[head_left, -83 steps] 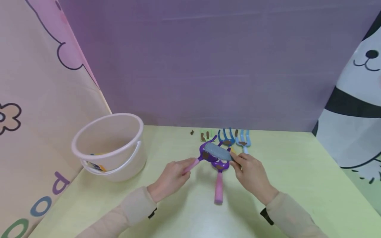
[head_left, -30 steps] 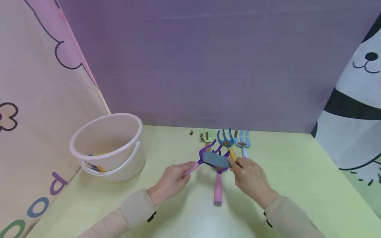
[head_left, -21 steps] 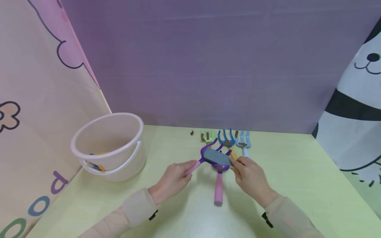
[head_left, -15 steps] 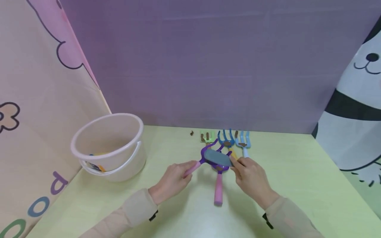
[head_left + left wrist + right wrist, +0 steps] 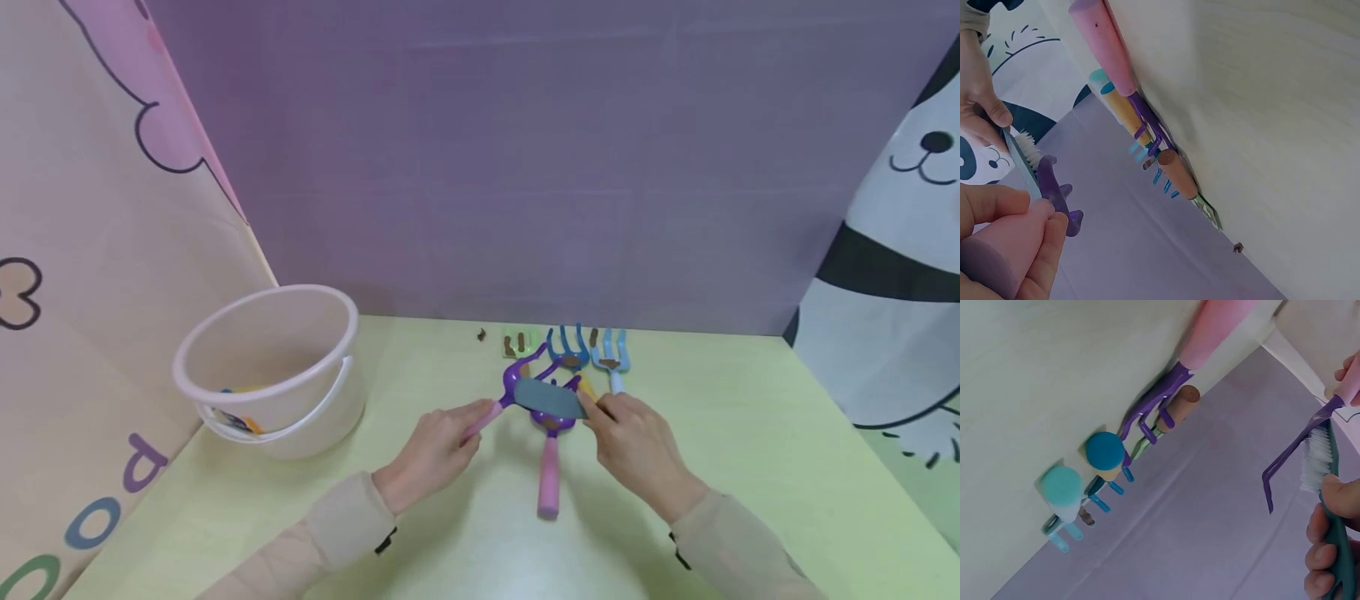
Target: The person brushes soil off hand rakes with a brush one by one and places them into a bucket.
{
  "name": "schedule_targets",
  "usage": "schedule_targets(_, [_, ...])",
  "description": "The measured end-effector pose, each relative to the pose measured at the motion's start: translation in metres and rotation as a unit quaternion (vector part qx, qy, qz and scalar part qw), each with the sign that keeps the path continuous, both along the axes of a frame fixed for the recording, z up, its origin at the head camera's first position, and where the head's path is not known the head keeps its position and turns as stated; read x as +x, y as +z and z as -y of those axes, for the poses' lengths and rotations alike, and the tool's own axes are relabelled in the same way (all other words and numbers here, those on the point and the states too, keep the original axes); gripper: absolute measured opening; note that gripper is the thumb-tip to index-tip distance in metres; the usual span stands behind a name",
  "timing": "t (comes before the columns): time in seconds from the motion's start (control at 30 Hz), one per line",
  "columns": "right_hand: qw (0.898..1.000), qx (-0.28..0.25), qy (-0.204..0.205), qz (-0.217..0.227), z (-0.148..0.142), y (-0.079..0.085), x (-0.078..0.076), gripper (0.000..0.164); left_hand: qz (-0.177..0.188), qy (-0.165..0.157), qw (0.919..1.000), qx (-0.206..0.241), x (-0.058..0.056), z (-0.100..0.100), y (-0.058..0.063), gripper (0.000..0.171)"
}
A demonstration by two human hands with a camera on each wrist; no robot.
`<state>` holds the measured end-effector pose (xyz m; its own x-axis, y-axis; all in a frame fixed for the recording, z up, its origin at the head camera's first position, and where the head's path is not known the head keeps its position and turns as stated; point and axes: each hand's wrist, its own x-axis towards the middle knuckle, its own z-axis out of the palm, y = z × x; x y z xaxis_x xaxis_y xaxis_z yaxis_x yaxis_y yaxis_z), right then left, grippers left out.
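Note:
My left hand [image 5: 438, 450] grips the pink handle of a purple hand rake [image 5: 512, 381], held up above the table with its tines pointing away. In my right hand [image 5: 643, 450] is a scrubbing brush [image 5: 550, 398] with a grey-green back. Its white bristles [image 5: 1316, 459] face the rake's head in the right wrist view, at or very near it. The brush hides part of that head in the head view. Below, a second purple rake with a pink handle [image 5: 549, 479] lies on the table, partly covered by the brush.
Behind lie a green rake [image 5: 534, 342], a dark blue fork [image 5: 570, 358] and a light blue fork [image 5: 611, 357], with brown patches on them. A brown crumb [image 5: 482, 334] sits near the purple wall [image 5: 487, 167]. At left stands a white bucket [image 5: 341, 429] with colourful items inside.
Since the oldest frame, the brush has shifted slightly down across the rake's head, and the rake has tilted a little. Both hands keep their grips. The things on the table stay put.

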<state>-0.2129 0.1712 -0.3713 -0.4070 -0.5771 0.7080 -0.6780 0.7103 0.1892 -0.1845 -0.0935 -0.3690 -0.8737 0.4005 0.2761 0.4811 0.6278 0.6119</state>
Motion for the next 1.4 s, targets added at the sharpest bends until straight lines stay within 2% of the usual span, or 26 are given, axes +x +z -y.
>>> schedule_targets(0.23, [1.0,0.004,0.001,0.003,-0.006,-0.004,-0.003,0.031,0.038,-0.001,0.9989,0.027,0.001,0.002,-0.004,0.044])
schedule_targets(0.33, [0.999,0.001,-0.009,0.033,-0.01,-0.004,-0.001,0.031,0.046,-0.008,0.9983,0.035,0.002,0.0,-0.005,0.044])
schedule_targets(0.43, [0.997,-0.015,-0.024,0.075,-0.01,-0.002,0.002,0.031,0.038,-0.01,0.9989,0.027,0.002,-0.002,-0.004,0.044])
schedule_targets(0.6, [0.987,-0.07,-0.036,0.138,-0.008,0.001,0.005,0.031,0.018,-0.006,0.9998,0.009,0.002,-0.005,0.0,0.044])
schedule_targets(0.73, [0.98,-0.096,-0.046,0.166,-0.008,0.0,0.005,0.032,0.012,-0.002,0.9999,-0.005,0.002,-0.005,0.002,0.044])
schedule_targets(0.9, [0.977,-0.116,-0.042,0.174,-0.009,-0.001,0.005,0.033,0.0,-0.001,0.9998,-0.017,0.002,-0.004,0.0,0.043])
schedule_targets(1.2, [0.969,-0.155,-0.033,0.188,-0.012,-0.002,0.007,0.035,0.007,0.007,0.9996,-0.026,-0.001,0.003,-0.004,0.043])
schedule_targets(1.3, [0.964,-0.183,-0.023,0.191,-0.012,0.0,0.008,0.034,0.017,0.023,0.9996,-0.003,-0.003,0.006,-0.003,0.043])
schedule_targets(1.4, [0.959,-0.216,-0.009,0.184,-0.013,0.003,0.009,0.034,0.035,0.055,0.9967,0.048,-0.006,0.009,0.0,0.044])
